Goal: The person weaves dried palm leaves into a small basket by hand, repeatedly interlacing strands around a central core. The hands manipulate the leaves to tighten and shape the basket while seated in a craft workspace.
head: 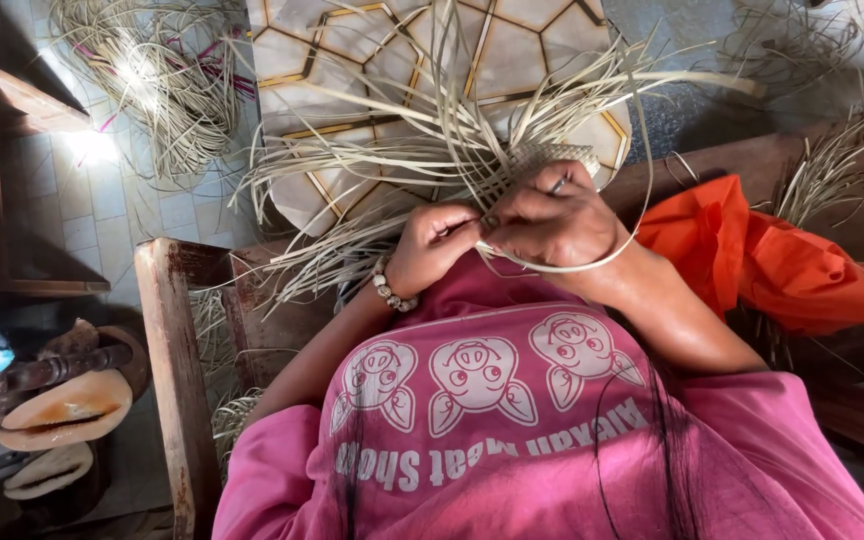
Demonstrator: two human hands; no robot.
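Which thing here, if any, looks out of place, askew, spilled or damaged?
Nothing stands out. The left hand and right hand pinch pale straw strips that fan loosely outward from the woven piece; an orange cloth lies crumpled beside them.

The person wears a pink short-sleeved T-shirt (512, 440) that fills the lower part of the head view. Across the chest runs a printed panel: a row of three cartoon pig faces (477, 375) drawn in pale outline, with a line of white lettering below them and a thin pale border line above. The fabric wrinkles at the sleeves. Both forearms are bare. On the left wrist sits a bracelet (389, 287) of pale round beads. A ring (559, 184) shows on one finger of the right hand (552, 222). Thin strands of long dark hair (664, 440) fall across the shirt front.
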